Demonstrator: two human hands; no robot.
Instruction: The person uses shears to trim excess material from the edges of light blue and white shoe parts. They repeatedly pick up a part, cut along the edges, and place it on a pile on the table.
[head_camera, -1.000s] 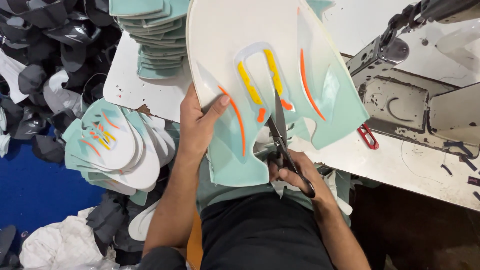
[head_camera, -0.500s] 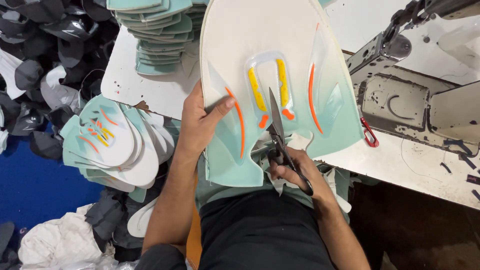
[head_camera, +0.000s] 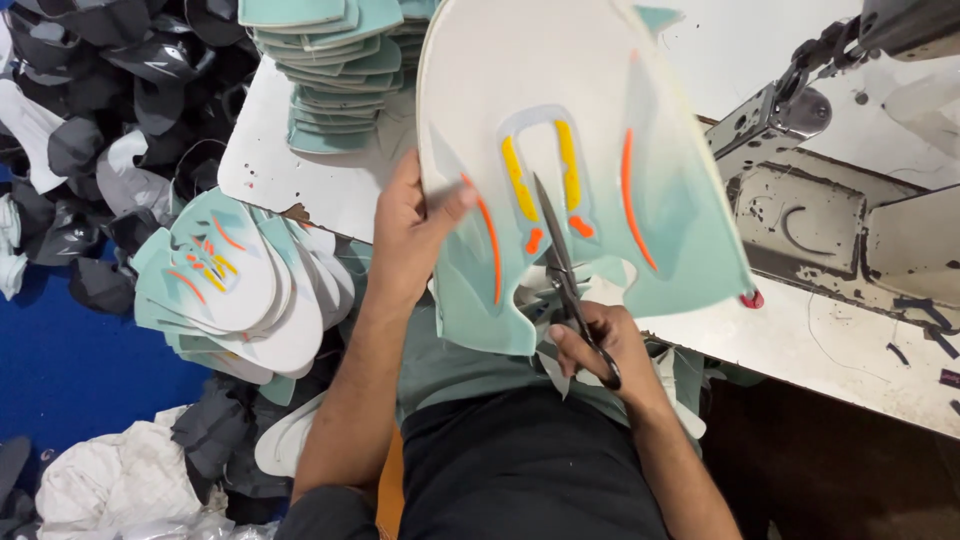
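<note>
Scissors (head_camera: 562, 268) advanced — left hand (head_camera: 412, 235) steadies panel (head_camera: 560, 100).

Your white worktop (head_camera: 300, 170) carries a stack of mint-green shoe panels (head_camera: 335, 70) and a grey sewing machine (head_camera: 850, 220).

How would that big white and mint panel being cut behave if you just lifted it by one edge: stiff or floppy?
Probably semi-stiff: the panel stands up flat though the left hand pinches only its lower edge. It likely flexes rather than cracks, since the scissors in the right hand slice into it. It seems light.
</note>
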